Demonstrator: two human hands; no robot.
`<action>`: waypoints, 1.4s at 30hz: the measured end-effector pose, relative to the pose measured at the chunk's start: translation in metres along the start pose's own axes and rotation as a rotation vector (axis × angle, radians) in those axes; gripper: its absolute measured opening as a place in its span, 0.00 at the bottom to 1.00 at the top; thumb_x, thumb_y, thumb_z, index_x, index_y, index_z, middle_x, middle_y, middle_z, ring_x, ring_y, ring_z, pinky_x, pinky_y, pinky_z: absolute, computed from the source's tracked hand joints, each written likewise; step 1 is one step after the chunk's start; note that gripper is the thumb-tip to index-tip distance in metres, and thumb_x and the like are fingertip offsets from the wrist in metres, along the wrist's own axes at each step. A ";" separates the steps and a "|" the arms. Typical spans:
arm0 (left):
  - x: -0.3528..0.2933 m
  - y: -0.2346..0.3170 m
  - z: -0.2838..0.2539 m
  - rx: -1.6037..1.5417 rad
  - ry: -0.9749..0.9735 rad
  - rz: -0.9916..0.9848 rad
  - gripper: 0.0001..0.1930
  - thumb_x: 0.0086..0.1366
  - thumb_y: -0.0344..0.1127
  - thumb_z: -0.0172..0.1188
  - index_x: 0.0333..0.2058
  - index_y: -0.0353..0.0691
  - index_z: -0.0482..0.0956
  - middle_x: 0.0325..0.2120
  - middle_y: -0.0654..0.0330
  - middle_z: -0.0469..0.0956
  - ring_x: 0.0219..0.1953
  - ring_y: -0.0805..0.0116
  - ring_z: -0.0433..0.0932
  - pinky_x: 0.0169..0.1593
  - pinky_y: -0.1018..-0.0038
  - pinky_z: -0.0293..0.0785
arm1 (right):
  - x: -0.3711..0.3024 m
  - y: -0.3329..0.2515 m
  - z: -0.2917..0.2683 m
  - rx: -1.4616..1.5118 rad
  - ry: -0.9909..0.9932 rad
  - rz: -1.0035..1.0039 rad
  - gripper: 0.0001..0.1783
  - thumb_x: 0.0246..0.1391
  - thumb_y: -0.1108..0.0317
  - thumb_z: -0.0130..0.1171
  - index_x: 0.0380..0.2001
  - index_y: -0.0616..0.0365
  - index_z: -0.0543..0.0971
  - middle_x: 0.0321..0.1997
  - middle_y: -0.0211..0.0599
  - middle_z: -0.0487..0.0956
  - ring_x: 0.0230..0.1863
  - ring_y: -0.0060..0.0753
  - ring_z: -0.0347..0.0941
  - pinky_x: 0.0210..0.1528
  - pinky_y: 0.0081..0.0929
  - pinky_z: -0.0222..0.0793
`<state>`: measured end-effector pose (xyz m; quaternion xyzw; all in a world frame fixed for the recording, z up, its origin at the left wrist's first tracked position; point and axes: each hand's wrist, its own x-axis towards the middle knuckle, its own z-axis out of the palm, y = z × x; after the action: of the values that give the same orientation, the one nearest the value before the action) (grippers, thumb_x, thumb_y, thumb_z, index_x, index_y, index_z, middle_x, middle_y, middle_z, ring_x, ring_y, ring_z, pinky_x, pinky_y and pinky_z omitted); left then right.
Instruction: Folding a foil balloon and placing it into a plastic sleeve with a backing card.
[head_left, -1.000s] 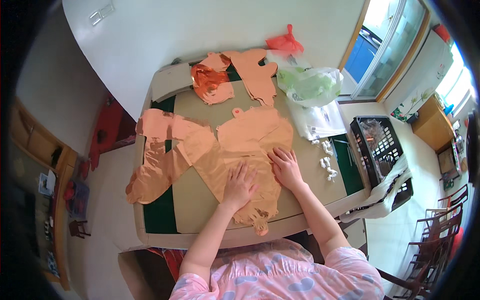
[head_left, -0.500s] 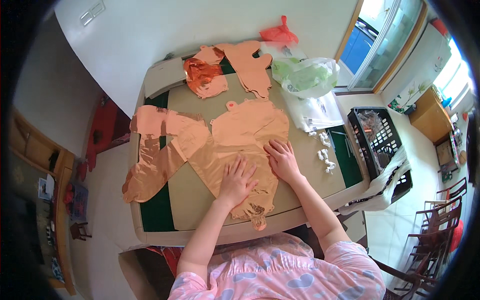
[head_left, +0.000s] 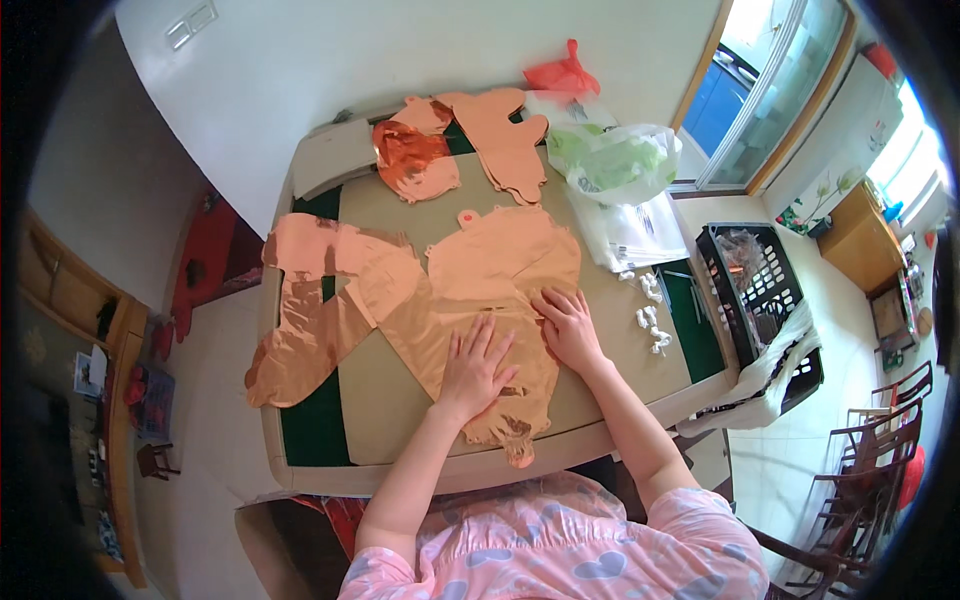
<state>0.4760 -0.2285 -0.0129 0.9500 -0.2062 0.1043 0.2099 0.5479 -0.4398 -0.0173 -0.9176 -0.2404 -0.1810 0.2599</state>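
Note:
A flat, copper-coloured foil balloon (head_left: pixel 500 262) lies spread on the table, with small tabs along its edges and a narrow tail at the near end. My left hand (head_left: pixel 478 370) rests flat on its lower middle, fingers spread. My right hand (head_left: pixel 567 325) lies on its right edge with the fingers stretched out. To the left, another folded copper foil piece (head_left: pixel 310 330) overlaps or joins it; I cannot tell which. Farther back lie a shiny orange-copper foil piece (head_left: pixel 412 160) and a stack of flat copper foil shapes (head_left: pixel 500 140).
At the back right stand a white-green plastic bag (head_left: pixel 620 165) and a red bag (head_left: pixel 562 76). Clear plastic sleeves (head_left: pixel 640 235) lie near small white twisted pieces (head_left: pixel 652 325). A black crate (head_left: pixel 750 290) with white stringy material (head_left: pixel 775 365) over it stands right of the table (head_left: pixel 380 420).
Both hands stay on the foil balloon in nearly the same places. The whole view has shifted slightly; nothing has been picked up or let go.

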 end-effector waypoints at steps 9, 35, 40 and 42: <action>-0.002 -0.007 0.003 0.041 -0.068 0.008 0.28 0.64 0.53 0.55 0.61 0.52 0.66 0.65 0.51 0.57 0.69 0.52 0.51 0.66 0.44 0.47 | 0.002 0.000 0.002 -0.050 0.134 0.113 0.17 0.49 0.69 0.58 0.45 0.52 0.78 0.49 0.40 0.74 0.54 0.46 0.68 0.57 0.50 0.61; -0.006 -0.007 0.000 -0.045 0.014 -0.023 0.27 0.64 0.50 0.54 0.60 0.49 0.67 0.64 0.50 0.58 0.69 0.52 0.51 0.67 0.47 0.45 | -0.015 -0.009 0.008 -0.129 -0.123 0.174 0.30 0.48 0.73 0.52 0.59 0.57 0.68 0.67 0.45 0.61 0.70 0.47 0.51 0.70 0.55 0.44; -0.012 -0.020 0.006 -0.120 0.398 -0.165 0.26 0.60 0.42 0.59 0.57 0.43 0.69 0.61 0.50 0.63 0.66 0.50 0.57 0.65 0.45 0.48 | -0.021 0.003 0.017 -0.123 -0.117 0.153 0.35 0.41 0.71 0.55 0.59 0.58 0.70 0.67 0.46 0.63 0.72 0.45 0.50 0.71 0.53 0.40; -0.010 -0.019 0.006 -0.047 0.364 -0.199 0.25 0.61 0.43 0.59 0.56 0.42 0.70 0.61 0.50 0.63 0.66 0.50 0.57 0.65 0.44 0.48 | -0.022 0.004 0.018 -0.098 -0.091 0.155 0.33 0.42 0.71 0.54 0.58 0.58 0.71 0.66 0.46 0.63 0.72 0.45 0.50 0.71 0.53 0.40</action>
<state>0.4758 -0.2115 -0.0276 0.9261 -0.0724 0.2479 0.2751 0.5354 -0.4399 -0.0434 -0.9524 -0.1710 -0.1298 0.2165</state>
